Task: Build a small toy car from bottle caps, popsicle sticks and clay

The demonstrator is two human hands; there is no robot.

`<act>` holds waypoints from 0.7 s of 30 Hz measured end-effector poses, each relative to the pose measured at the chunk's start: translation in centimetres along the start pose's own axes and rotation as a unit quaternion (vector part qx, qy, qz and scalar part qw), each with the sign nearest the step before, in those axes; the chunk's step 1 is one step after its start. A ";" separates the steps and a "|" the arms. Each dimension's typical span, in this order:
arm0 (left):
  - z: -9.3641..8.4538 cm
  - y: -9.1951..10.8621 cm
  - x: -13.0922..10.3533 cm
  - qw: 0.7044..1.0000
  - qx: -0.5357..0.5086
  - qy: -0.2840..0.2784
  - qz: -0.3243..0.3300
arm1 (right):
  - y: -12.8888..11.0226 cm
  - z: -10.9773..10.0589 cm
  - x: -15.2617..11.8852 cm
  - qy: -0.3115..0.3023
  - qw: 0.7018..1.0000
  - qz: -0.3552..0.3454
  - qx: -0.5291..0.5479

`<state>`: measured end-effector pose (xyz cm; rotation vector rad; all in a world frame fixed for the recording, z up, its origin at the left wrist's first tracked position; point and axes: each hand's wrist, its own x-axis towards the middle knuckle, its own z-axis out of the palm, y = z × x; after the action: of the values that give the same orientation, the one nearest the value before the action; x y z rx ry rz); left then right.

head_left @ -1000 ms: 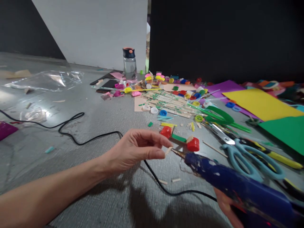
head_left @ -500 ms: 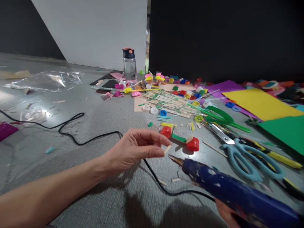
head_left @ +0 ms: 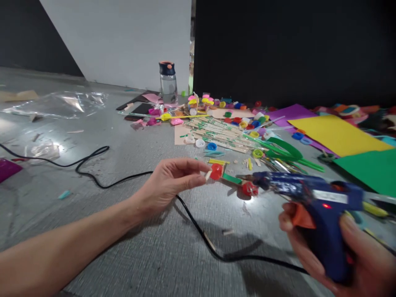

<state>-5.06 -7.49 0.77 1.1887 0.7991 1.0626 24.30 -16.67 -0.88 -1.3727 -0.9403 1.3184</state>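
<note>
Between thumb and fingertips, my left hand (head_left: pixel 173 181) pinches a small wooden piece (head_left: pixel 208 175). Just right of it, a green strip (head_left: pixel 232 178) lies between two red bottle caps (head_left: pixel 216 171). My right hand (head_left: pixel 343 255) is wrapped round a blue glue gun (head_left: pixel 297 185) with an orange trigger and a lit red light. The gun points left, its nozzle over the right end of the green strip and partly in front of the right red cap. A black cord (head_left: pixel 198 222) runs along the table under my left hand.
Wooden sticks (head_left: pixel 216 132), loose bottle caps and a clear bottle (head_left: pixel 168 84) stand or lie farther back. Yellow paper (head_left: pixel 337 134) and green paper (head_left: pixel 371 165) are at the right. A clear plastic bag (head_left: pixel 68 105) lies at the left.
My right hand has raised the glue gun, swinging its nozzle up and right over the strip; the gun now hides the scissors' blades. My left hand has moved slightly left and up with the wooden piece.
</note>
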 end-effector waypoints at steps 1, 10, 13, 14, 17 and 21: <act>-0.1 0.0 0.0 1.000 0.002 0.010 0.010 | -0.3 0.4 0.1 0.000 0.999 0.026 0.023; 0.3 0.6 -0.6 0.997 0.006 0.013 0.071 | -0.2 0.9 0.4 -0.108 0.988 0.104 -0.035; 0.5 0.6 -0.8 0.997 0.014 -0.001 0.075 | 0.1 1.1 0.5 -0.129 0.985 0.099 -0.050; 0.6 0.6 -0.8 0.997 0.020 -0.006 0.077 | 0.1 1.3 0.4 -0.134 0.984 0.101 -0.058; 0.6 0.5 -1.0 0.996 0.037 -0.021 0.079 | -0.2 2.4 0.1 -0.142 0.979 0.105 -0.103; 0.8 0.5 -1.3 0.994 0.065 -0.033 0.084 | -0.3 3.4 0.1 -0.118 0.978 0.105 -0.138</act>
<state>-4.90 -8.92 1.39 1.4136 0.7351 1.1167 21.00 -16.08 -0.44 -1.5856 -1.1993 1.5810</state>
